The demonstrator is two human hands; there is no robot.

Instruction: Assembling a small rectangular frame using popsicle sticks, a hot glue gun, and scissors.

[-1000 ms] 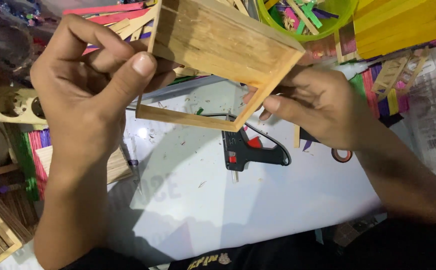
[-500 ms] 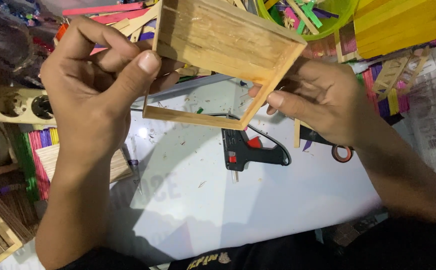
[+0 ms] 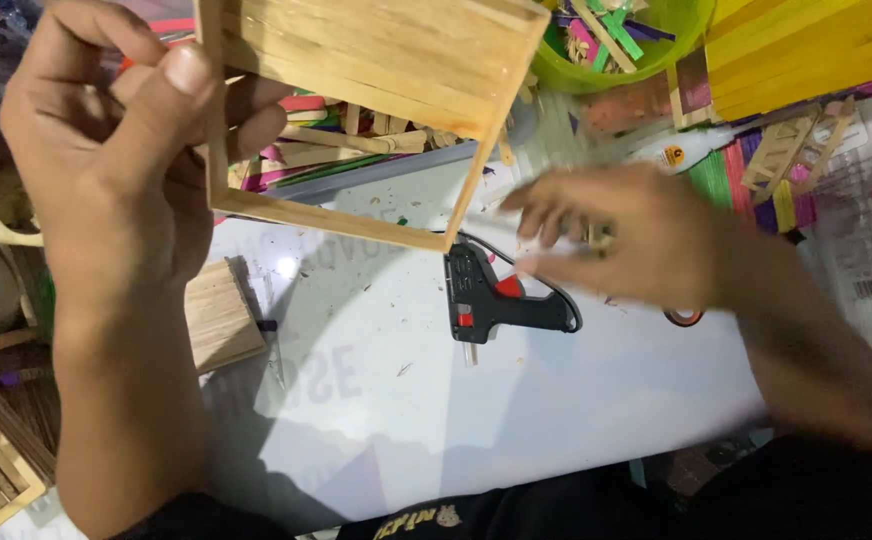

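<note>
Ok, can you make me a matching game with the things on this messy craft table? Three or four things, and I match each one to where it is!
Things:
1. wooden box
2. glue gun
3. green bowl
4. small wooden block

Places:
A. lying on the white table, under the box
B. at the top, full of coloured sticks
C. held up in the left hand
D. on the table beside the left wrist

Pairs: 1-C, 2-A, 3-B, 4-D

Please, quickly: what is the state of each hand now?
Left hand: closed, holding the wooden box.
Right hand: blurred, off the box; grip cannot be told.
</note>
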